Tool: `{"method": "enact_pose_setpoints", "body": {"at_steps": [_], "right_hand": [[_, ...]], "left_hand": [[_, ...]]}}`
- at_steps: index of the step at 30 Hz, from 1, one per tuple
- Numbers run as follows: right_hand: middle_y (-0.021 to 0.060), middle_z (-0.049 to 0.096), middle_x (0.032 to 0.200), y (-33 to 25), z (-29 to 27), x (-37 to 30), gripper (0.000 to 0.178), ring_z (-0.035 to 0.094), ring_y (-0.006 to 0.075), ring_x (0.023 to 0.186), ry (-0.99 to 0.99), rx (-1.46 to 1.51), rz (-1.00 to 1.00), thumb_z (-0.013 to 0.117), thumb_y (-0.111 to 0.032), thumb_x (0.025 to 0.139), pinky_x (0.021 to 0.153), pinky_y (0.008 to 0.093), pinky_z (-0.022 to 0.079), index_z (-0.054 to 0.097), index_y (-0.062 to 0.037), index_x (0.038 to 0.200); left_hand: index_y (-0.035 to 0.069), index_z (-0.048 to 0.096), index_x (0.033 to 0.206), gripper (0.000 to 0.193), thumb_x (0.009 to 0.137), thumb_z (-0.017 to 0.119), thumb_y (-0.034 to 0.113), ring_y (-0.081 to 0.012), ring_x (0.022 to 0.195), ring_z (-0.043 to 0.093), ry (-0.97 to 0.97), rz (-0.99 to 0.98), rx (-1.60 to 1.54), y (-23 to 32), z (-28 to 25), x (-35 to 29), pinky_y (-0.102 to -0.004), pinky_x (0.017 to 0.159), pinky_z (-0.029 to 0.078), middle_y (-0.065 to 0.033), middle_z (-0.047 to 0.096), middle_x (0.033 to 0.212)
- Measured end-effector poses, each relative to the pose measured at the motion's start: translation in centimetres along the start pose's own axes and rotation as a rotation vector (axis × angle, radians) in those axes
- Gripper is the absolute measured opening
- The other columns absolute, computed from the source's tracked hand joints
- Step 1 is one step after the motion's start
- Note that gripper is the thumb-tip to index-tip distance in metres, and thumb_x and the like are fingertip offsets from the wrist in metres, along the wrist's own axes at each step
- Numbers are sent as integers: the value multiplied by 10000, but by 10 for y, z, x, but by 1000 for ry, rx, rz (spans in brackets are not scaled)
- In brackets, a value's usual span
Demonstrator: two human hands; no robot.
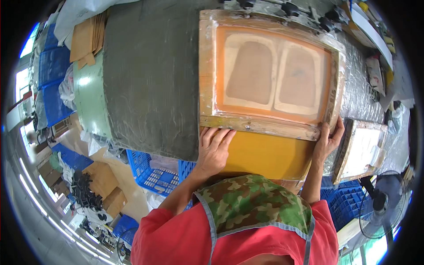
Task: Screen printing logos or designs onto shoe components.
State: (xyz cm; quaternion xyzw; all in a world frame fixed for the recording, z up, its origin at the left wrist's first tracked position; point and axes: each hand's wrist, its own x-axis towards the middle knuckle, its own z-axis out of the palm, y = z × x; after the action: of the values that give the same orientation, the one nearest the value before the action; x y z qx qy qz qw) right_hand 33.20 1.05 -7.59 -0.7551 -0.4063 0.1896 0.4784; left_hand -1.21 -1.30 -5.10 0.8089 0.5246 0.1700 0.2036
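Note:
A wooden screen-printing frame (269, 127) lies in front of me, its mesh bordered in orange with two pale rounded panels (250, 70). My left hand (214, 150) is at the frame's front left corner, fingers bent against the front rail and thumb hidden. At the front right corner, my right hand (329, 139) grips the wood between thumb and fingers. Beneath the frame, a yellow board (267, 154) shows along its near side.
A dark grey flat surface (150, 79) extends left. Black knobs (289, 9) line the far side. A smaller framed screen (362, 150) lies to the right, above a fan (382, 203). Blue crates (154, 174) stand below the table edge; brown cardboard pieces (88, 39) lie far left.

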Motion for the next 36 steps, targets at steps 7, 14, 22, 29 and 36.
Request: {"method": "enact_pose_setpoints", "body": {"at_steps": [7,14,22,29,36], "right_hand": [[101,562,1210,-10,3,0,436,539,176,1095,23,50,80,619,-37,884,948,312,439,511,26,1302],[99,570,1203,-21,-3,-1,426,560,176,1069,41,169,152,603,-6,866,941,312,450,528,29,1284],[96,576,1205,-25,-8,0,434,553,172,1084,43,158,160,585,-41,881,958,315,436,517,22,1306],[104,571,1240,-21,-7,0,444,549,159,1113,23,109,142,575,-39,889,973,302,432,502,36,1320],[103,576,1229,-21,-7,-1,443,547,166,1116,30,111,123,573,-56,886,979,309,428,508,41,1314]], "left_hand": [[20,600,1260,471,791,584,52,-327,1206,430,-67,87,-27,-12,-3,-2,-517,1071,331,-107,522,1283],[33,533,1301,516,848,623,263,-409,1193,436,-249,-16,140,0,2,0,-612,1032,287,-192,506,1281],[-4,520,1293,461,934,513,284,-458,1283,383,-261,-163,21,4,29,17,-633,1071,207,-275,456,1358],[-11,524,1295,444,934,505,246,-457,1273,401,-287,-196,3,6,25,25,-613,1075,229,-272,473,1348],[0,554,1270,431,915,526,245,-449,1240,440,-241,-167,28,6,25,23,-606,1068,251,-264,515,1303]]}}
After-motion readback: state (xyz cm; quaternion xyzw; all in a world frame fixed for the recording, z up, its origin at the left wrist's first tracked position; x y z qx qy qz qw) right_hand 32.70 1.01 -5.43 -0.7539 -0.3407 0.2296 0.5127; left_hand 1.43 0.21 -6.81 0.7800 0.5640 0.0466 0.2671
